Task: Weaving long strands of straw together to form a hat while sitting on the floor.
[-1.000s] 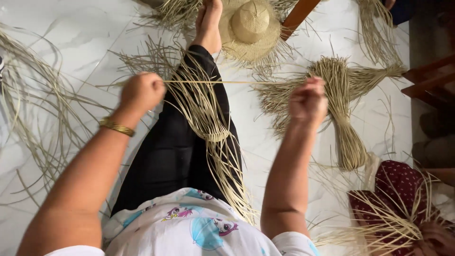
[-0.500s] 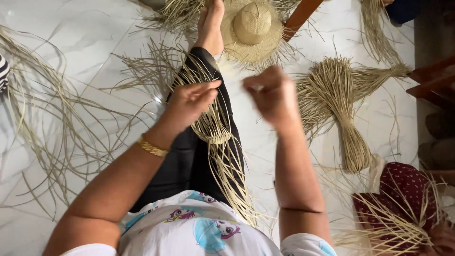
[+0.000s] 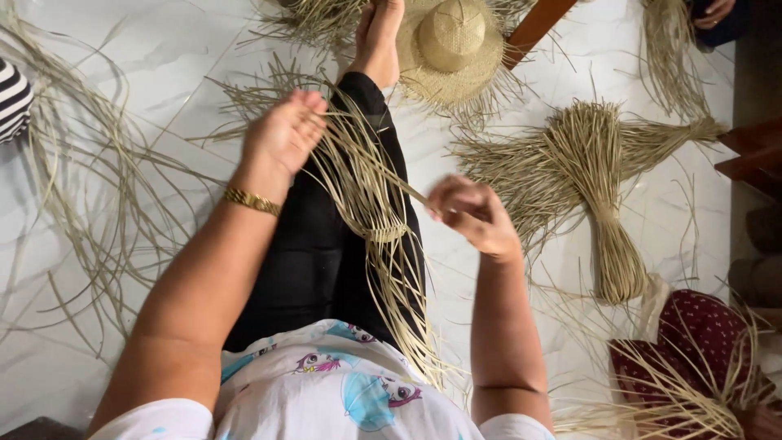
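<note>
I sit on a white marble floor with one leg in black trousers [image 3: 326,244] stretched out. A bundle of dried straw strips [image 3: 371,200] lies across that leg. My left hand [image 3: 285,134], wearing a gold bracelet, has its fingers spread and rests against the upper ends of the strips. My right hand [image 3: 472,213] is closed, pinching a single straw strip [image 3: 407,191] that runs up-left toward the left hand.
A half-woven straw hat [image 3: 452,45] lies by my foot [image 3: 379,41]. A tied straw sheaf [image 3: 599,187] is on the right, loose strips [image 3: 90,195] on the left. Another person's dark red dotted clothing [image 3: 700,342] is at lower right, a striped sleeve [image 3: 12,98] at left.
My hands, first held wide apart with a strip stretched between them, came together over the leg; now the left reaches up along the bundle and the right has dropped lower.
</note>
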